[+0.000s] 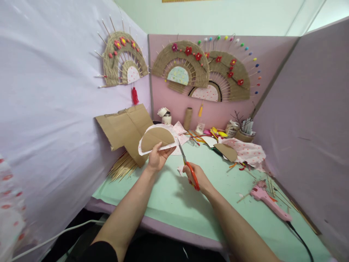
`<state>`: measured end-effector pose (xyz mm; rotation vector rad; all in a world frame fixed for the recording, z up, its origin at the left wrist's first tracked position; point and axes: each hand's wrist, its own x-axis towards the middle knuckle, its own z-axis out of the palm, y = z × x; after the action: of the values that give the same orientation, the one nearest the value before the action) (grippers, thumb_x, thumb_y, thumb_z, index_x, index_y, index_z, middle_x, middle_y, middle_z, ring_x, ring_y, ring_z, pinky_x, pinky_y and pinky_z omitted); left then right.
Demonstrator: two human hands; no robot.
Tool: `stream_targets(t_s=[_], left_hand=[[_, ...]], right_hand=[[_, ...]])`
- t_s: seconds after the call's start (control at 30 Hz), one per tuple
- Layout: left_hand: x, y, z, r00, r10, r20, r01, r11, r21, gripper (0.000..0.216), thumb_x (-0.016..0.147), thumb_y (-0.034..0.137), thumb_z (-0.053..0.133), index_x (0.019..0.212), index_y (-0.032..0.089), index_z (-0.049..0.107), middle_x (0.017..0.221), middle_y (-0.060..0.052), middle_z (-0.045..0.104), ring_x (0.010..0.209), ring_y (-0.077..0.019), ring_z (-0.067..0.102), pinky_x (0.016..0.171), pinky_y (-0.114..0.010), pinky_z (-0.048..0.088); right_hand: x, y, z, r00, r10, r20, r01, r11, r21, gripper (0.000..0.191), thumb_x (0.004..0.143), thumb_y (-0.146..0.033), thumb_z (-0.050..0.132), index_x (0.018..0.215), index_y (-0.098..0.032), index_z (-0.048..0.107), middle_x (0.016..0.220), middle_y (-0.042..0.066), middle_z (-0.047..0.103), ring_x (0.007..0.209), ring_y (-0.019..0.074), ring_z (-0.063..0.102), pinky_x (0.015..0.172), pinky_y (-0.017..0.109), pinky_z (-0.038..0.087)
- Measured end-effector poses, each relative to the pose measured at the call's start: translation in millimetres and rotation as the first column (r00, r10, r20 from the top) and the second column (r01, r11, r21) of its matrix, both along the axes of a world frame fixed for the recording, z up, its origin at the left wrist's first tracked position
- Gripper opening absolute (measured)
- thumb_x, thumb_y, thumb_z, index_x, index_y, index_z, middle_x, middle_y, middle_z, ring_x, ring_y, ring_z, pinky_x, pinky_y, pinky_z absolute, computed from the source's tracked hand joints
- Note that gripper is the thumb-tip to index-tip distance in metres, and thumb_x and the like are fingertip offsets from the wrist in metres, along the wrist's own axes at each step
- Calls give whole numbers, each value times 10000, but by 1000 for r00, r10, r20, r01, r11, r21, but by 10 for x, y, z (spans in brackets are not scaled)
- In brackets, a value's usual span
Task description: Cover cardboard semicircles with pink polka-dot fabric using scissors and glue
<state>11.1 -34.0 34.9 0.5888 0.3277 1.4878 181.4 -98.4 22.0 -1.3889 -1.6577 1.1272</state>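
Observation:
My left hand (pixel 158 157) grips a cardboard half-circle (pixel 156 137) by its straight lower edge, thumb on the front. Behind the cardboard, white-and-pink dotted fabric (pixel 140 148) sticks out as a border along the curve and the bottom. My right hand (pixel 196 175) is closed around the orange handles of the scissors (pixel 183 154). Their blades point up and left, close to the right corner of the half-circle; whether they touch the fabric I cannot tell. A small scrap of dotted fabric (pixel 180 170) lies on the table below, near the scissors.
A pink glue gun (pixel 269 202) with a black cord rests at the right. Wooden sticks (pixel 124 166) and cardboard sheets (pixel 124 127) lie left. Dotted cloth (pixel 251 151) and a cardboard piece (pixel 227 151) sit back right. Fan-shaped twine decorations (pixel 181 49) hang on the partition walls.

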Motion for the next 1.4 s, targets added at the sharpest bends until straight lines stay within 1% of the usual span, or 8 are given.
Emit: stream_targets(t_s=[0.23, 0.5, 0.63, 0.73, 0.93, 1.13, 1.3, 1.4], left_hand=[[-5, 12, -7, 1000, 22, -16, -22, 1000, -6, 266, 812, 206, 520, 1053, 137, 607, 926, -99, 721, 951, -257, 670, 971, -506, 439], [-20, 23, -4, 1000, 26, -12, -26, 1000, -12, 287, 813, 212, 523, 1078, 137, 604, 921, -94, 722, 949, -253, 670, 982, -505, 430], [-23, 22, 1, 1000, 29, 4, -29, 999, -14, 274, 810, 205, 527, 1063, 142, 610, 915, -86, 723, 950, -244, 670, 978, -486, 440], [-26, 26, 2, 999, 38, 20, -37, 999, -29, 264, 812, 199, 521, 1053, 145, 614, 929, -83, 722, 960, -230, 667, 981, -461, 446], [-22, 28, -6, 999, 28, 23, -27, 998, -50, 261, 812, 192, 512, 1046, 149, 619, 915, -71, 726, 939, -215, 671, 981, -450, 449], [-6, 3, -2, 1000, -3, 4, 3, 999, -52, 223, 798, 179, 516, 981, 137, 635, 881, -73, 727, 900, -214, 677, 978, -462, 448], [1, 0, -12, 999, -35, -5, 35, 998, -48, 151, 789, 177, 517, 838, 124, 650, 875, -88, 727, 910, -222, 674, 974, -449, 454], [4, -3, -13, 999, -51, -4, 51, 998, -40, 149, 786, 170, 513, 812, 129, 654, 863, -79, 729, 911, -223, 673, 976, -456, 452]], right_hand=[[-1, 16, -30, 1000, -19, -4, 19, 1000, 6, 317, 812, -481, 448, 730, -181, 511, 438, -70, 408, 380, 91, 410, 420, 213, 336], [-10, 36, -40, 999, -51, -13, 51, 999, 4, 289, 781, -465, 467, 671, -198, 477, 395, -80, 366, 342, 91, 372, 391, 215, 307], [-10, 33, -44, 998, -64, -18, 65, 998, 11, 315, 776, -494, 466, 657, -203, 464, 394, -75, 358, 343, 97, 366, 388, 222, 292], [-1, 33, -61, 999, -52, -9, 52, 998, 31, 344, 783, -520, 452, 667, -198, 482, 407, -70, 352, 361, 98, 362, 397, 224, 287], [27, 39, -100, 1000, 21, 5, -22, 996, 84, 426, 812, -572, 402, 745, -172, 532, 470, -49, 394, 409, 94, 373, 421, 220, 294], [38, 46, -133, 1000, 31, -5, -31, 994, 109, 452, 836, -582, 358, 769, -170, 531, 487, -51, 386, 424, 96, 378, 435, 223, 306], [37, 56, -146, 1000, 18, 5, -19, 995, 100, 440, 831, -572, 369, 780, -169, 538, 481, -48, 403, 426, 99, 383, 436, 224, 312], [33, 41, -128, 1000, 16, -5, -15, 996, 90, 431, 829, -571, 369, 775, -173, 526, 487, -50, 396, 421, 98, 385, 425, 222, 309]])
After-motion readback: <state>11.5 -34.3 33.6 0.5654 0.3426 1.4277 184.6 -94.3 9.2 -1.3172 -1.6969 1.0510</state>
